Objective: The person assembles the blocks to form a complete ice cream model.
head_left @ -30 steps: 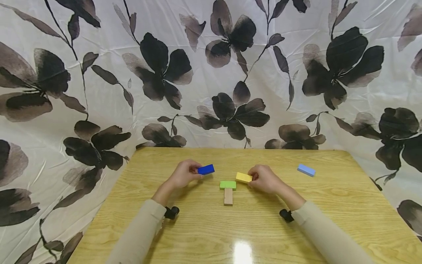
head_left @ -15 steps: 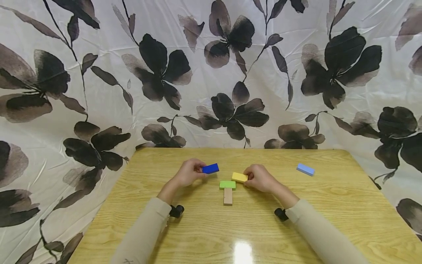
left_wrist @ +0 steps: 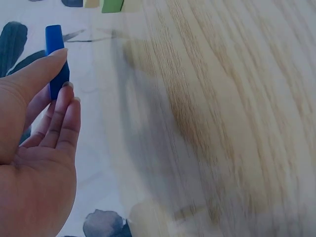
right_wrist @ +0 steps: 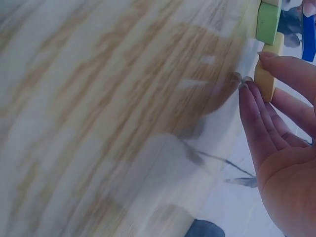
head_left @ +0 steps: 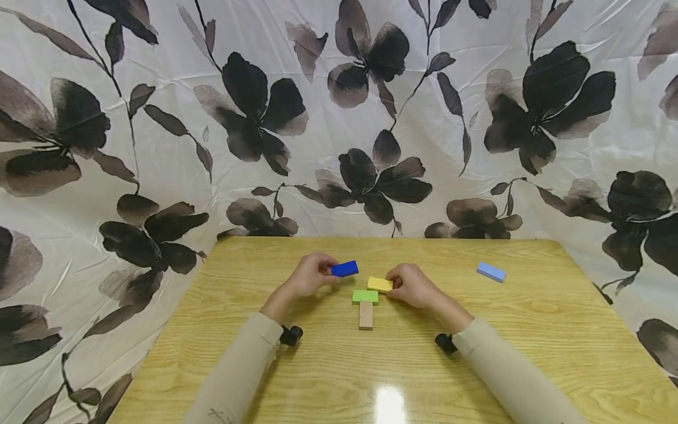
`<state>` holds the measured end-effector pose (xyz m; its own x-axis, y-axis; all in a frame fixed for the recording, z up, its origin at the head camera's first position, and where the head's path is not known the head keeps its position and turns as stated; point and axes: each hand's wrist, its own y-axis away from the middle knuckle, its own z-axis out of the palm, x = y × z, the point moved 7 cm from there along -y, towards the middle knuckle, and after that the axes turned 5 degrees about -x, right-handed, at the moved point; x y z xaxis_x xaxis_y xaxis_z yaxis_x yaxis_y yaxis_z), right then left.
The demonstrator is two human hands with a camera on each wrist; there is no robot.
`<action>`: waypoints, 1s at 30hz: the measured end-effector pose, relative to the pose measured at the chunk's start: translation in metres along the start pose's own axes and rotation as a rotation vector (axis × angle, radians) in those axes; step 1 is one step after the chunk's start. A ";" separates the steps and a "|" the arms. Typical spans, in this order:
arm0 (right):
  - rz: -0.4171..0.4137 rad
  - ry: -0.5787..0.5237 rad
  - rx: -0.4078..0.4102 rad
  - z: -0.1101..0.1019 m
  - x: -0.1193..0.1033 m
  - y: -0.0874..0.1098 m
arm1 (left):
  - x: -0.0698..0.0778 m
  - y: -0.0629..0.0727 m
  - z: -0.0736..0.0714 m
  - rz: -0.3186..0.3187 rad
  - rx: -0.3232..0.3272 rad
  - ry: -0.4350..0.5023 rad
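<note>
My left hand [head_left: 313, 275] pinches a dark blue wooden block [head_left: 345, 269] by its left end, thumb on one side and fingers on the other. In the left wrist view that blue block [left_wrist: 57, 61] is held in the air. My right hand [head_left: 415, 285] pinches a yellow block [head_left: 378, 284] at its right end, right behind a green block [head_left: 365, 297]. The right wrist view has the yellow block [right_wrist: 267, 74] close against the green block [right_wrist: 267, 23]. A plain wood block [head_left: 366, 316] lies lengthwise in front of the green one, making a T with it.
A light blue block [head_left: 491, 272] lies on the wood-grain table [head_left: 339, 377] at the back right. Behind the table hangs a white cloth [head_left: 296, 194] with dark flowers. Black wrist cameras [head_left: 292, 336] sit below both hands.
My left hand has brought the dark blue block rightward. The yellow block has moved left with my right hand, and now sits behind the green block. The other blocks stay put.
</note>
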<state>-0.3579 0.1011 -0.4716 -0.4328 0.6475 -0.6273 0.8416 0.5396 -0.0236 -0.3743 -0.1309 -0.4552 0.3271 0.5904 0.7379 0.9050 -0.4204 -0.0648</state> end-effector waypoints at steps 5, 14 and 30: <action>-0.019 0.014 0.003 0.001 -0.002 -0.003 | -0.001 -0.005 0.003 -0.005 0.000 0.012; -0.035 0.003 -0.003 0.005 -0.002 -0.007 | -0.002 -0.010 0.008 -0.042 -0.001 0.016; -0.015 0.021 -0.025 0.008 -0.005 -0.012 | -0.008 -0.021 0.019 -0.037 -0.024 0.011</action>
<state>-0.3631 0.0874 -0.4748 -0.4521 0.6506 -0.6102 0.8269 0.5622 -0.0133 -0.3907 -0.1132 -0.4724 0.2905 0.5986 0.7466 0.9097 -0.4146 -0.0215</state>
